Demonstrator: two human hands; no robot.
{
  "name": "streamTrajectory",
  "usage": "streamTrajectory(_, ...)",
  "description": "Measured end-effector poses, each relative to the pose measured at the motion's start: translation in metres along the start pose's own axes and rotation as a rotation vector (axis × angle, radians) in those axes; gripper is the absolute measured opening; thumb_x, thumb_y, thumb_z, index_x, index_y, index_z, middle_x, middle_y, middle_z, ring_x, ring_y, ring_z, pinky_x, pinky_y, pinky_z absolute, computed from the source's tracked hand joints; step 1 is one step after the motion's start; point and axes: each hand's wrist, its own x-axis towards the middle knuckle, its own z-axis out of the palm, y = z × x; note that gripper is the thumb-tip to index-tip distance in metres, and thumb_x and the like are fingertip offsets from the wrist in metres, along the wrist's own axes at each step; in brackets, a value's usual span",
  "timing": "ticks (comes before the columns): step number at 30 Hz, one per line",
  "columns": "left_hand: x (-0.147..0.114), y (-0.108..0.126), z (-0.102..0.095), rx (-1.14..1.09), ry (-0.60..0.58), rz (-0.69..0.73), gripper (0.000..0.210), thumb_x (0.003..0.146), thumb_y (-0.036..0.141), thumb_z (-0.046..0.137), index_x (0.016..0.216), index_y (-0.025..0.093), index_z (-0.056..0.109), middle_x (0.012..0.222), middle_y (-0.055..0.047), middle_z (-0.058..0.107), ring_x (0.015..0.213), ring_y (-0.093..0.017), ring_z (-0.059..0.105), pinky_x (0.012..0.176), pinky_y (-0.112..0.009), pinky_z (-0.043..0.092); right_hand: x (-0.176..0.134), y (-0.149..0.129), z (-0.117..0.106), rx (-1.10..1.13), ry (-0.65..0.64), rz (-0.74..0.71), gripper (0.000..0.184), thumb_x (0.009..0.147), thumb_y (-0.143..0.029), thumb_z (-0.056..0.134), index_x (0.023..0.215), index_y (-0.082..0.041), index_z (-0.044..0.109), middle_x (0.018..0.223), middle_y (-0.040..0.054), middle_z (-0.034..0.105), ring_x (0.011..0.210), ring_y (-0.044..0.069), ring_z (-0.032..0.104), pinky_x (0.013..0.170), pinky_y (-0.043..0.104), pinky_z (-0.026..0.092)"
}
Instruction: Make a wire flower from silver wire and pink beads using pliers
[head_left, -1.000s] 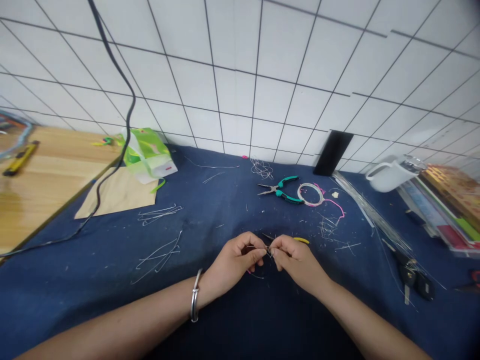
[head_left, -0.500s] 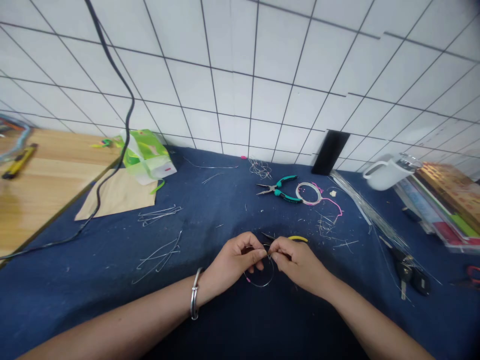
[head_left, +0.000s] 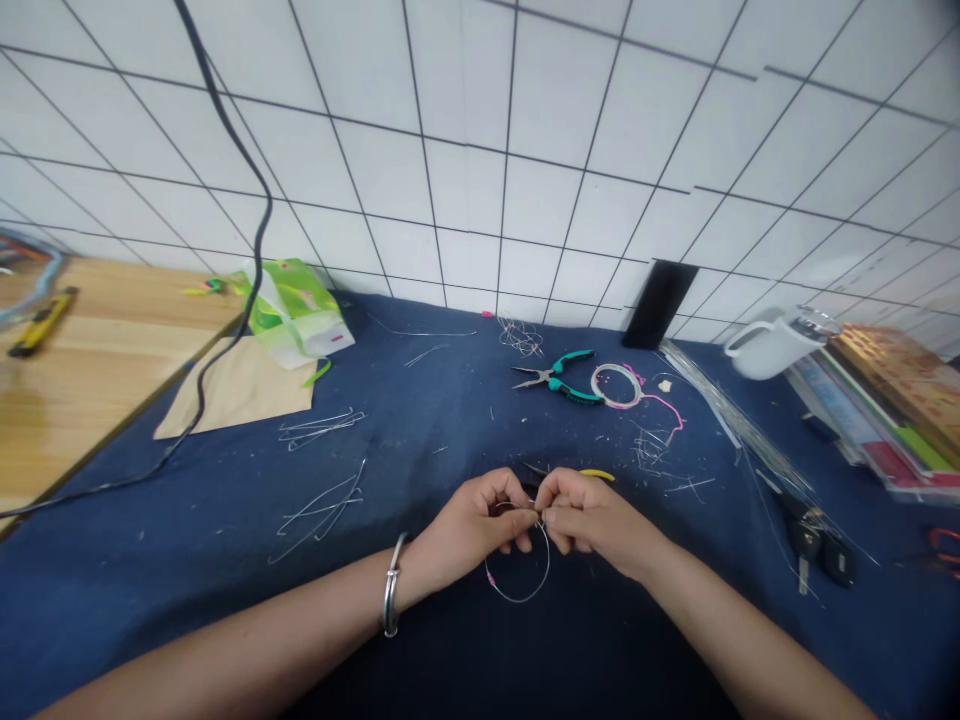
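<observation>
Low in the middle, a thin wire ring [head_left: 520,600] with a small pink piece on its left side hangs below my fingers. My left hand [head_left: 484,515] pinches its upper part between thumb and index finger. Close against it, my right hand [head_left: 585,520] also pinches the wire, the two sets of fingertips almost touching. The exact spot they grip is hidden by the fingers. Just behind the right hand lie pliers with a yellow handle [head_left: 598,474], partly covered by it. Farther back, teal-handled long-nose pliers [head_left: 556,378] rest with their handles apart.
Bent wire pieces [head_left: 322,428] lie at left on the blue cloth [head_left: 420,420]. Beyond the teal pliers sit a white coil [head_left: 616,385] and a tangle of wire [head_left: 520,338]. At right are a wire bundle [head_left: 720,410], keys [head_left: 808,545], a white mug [head_left: 769,350] and stacked books [head_left: 892,410].
The wire ring has swung slightly lower, with more of its loop showing and the pink piece farther down and left. Both hands stay pinched together in nearly the same place.
</observation>
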Motion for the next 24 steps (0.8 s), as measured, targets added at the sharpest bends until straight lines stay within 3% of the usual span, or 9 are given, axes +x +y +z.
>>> streamTrajectory(3, 0.0, 0.0, 0.001, -0.009, 0.022, 0.005, 0.013, 0.078, 0.024, 0.055, 0.076, 0.015, 0.047, 0.057, 0.003, 0.055, 0.05, -0.007, 0.05, 0.05, -0.019, 0.039, 0.001, 0.001, 0.0, 0.001, -0.015, 0.016, 0.012, 0.076, -0.017, 0.042, 0.087, -0.019, 0.046, 0.051, -0.0075, 0.048, 0.041, 0.005, 0.032, 0.04, 0.016, 0.024)
streamTrajectory(7, 0.0, 0.001, 0.0, -0.034, 0.085, 0.02, 0.013, 0.079, 0.023, 0.054, 0.074, 0.015, 0.046, 0.059, 0.004, 0.052, 0.049, -0.006, 0.048, 0.049, -0.019, 0.038, -0.003, 0.0, -0.003, -0.259, 0.082, -0.033, 0.012, 0.077, -0.022, 0.048, 0.088, -0.021, 0.05, 0.06, -0.0051, 0.052, 0.049, 0.007, 0.043, 0.046, 0.019, 0.033)
streamTrajectory(10, 0.0, 0.0, 0.0, -0.072, 0.09, 0.027, 0.013, 0.078, 0.023, 0.054, 0.073, 0.015, 0.045, 0.063, 0.004, 0.053, 0.049, -0.005, 0.048, 0.049, -0.019, 0.039, -0.007, -0.002, -0.004, -0.561, 0.185, -0.167, 0.008, 0.078, -0.023, 0.05, 0.083, -0.022, 0.055, 0.064, -0.0038, 0.054, 0.058, 0.009, 0.048, 0.055, 0.021, 0.036)
streamTrajectory(14, 0.0, -0.002, -0.001, -0.067, 0.077, 0.013, 0.014, 0.077, 0.023, 0.057, 0.073, 0.015, 0.045, 0.066, 0.004, 0.054, 0.049, -0.005, 0.049, 0.049, -0.019, 0.04, -0.011, -0.005, -0.003, -0.818, 0.263, -0.345, 0.015, 0.08, -0.017, 0.045, 0.081, -0.023, 0.059, 0.075, -0.0026, 0.06, 0.069, 0.01, 0.052, 0.066, 0.023, 0.036)
streamTrajectory(18, 0.0, -0.003, -0.001, -0.023, 0.061, -0.027, 0.015, 0.075, 0.024, 0.058, 0.074, 0.016, 0.046, 0.061, 0.004, 0.054, 0.049, -0.006, 0.05, 0.048, -0.019, 0.04, -0.013, -0.007, -0.001, -0.852, 0.263, -0.319, 0.014, 0.08, -0.015, 0.045, 0.076, -0.02, 0.058, 0.069, -0.0037, 0.058, 0.065, 0.009, 0.05, 0.062, 0.021, 0.034)
streamTrajectory(24, 0.002, 0.001, 0.0, 0.012, 0.031, -0.049, 0.015, 0.075, 0.025, 0.059, 0.075, 0.015, 0.047, 0.06, 0.003, 0.056, 0.05, -0.008, 0.053, 0.048, -0.019, 0.039, -0.014, -0.011, 0.001, -0.681, 0.227, -0.136, 0.014, 0.078, -0.018, 0.045, 0.068, -0.018, 0.055, 0.058, -0.0054, 0.048, 0.054, 0.006, 0.042, 0.052, 0.018, 0.03)
